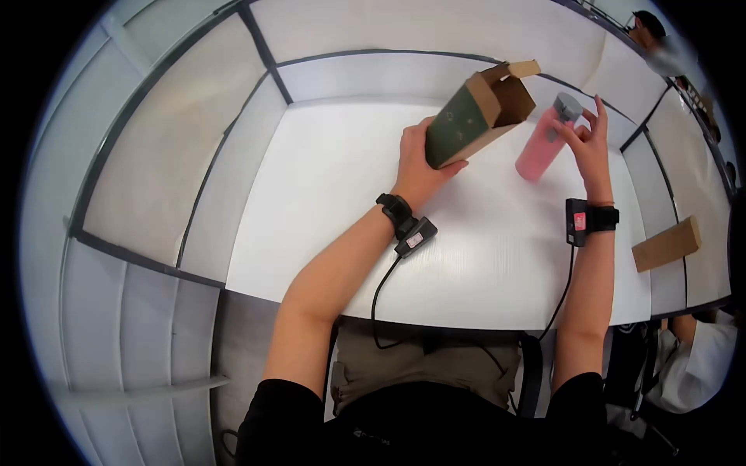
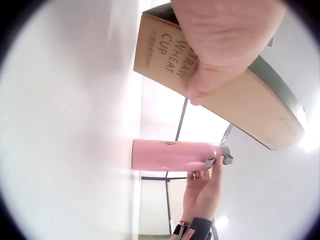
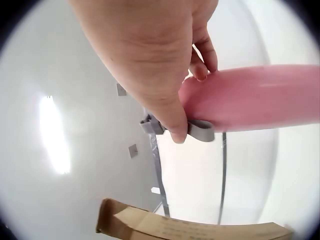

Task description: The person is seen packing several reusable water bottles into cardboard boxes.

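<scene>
My left hand (image 1: 418,167) grips a green and brown cardboard box (image 1: 462,128) near its lower end, thumb on the brown side. The box leans to the right with its top flaps open; "STRAW WHEAT CUP" is printed on the side seen in the left wrist view. To its right stands a pink bottle (image 1: 536,154) with a grey lid (image 1: 568,106), its base at the white tabletop. My right hand (image 1: 594,155) pinches the bottle at its top between thumb and fingers, beside a grey strap loop (image 3: 201,131). Some fingers of that hand point up.
White tabletop (image 1: 334,194) with low panels (image 1: 357,74) round its back and sides. A brown cardboard piece (image 1: 667,245) sits at the right panel. Black cables (image 1: 374,303) run from both wrist cameras over the front edge. Other people are beyond the right side.
</scene>
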